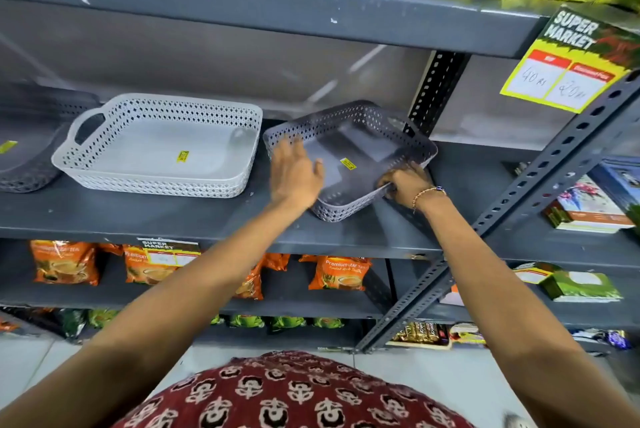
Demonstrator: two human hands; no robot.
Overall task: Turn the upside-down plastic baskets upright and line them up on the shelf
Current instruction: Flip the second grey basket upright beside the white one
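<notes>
Two hands worked a grey basket (pixel 349 157) at the centre of the frame, tilted and blurred above the grey shelf (pixel 145 216). The right hand (pixel 407 183) gripped its near right rim with curled fingers; the left hand (pixel 296 175), fingers spread open, met its left side. A white basket (pixel 159 147) sat upright at centre left, just beside it.

- The place was a shop, a supermarket aisle.
- A yellow price card (pixel 568 64) printed "SUPER MARKET", with handwritten prices, hung from the upper shelf edge.
- Grey slotted-angle metal shelving (pixel 207 220) ran in tiers.
- Orange packets of leaf tea (pixel 339 272) stood in rows on the shelf below.
- Plastic baskets (pixel 159 147) carried small yellow stickers.
- Boxed goods (pixel 585 209) filled the neighbouring bay.
</notes>
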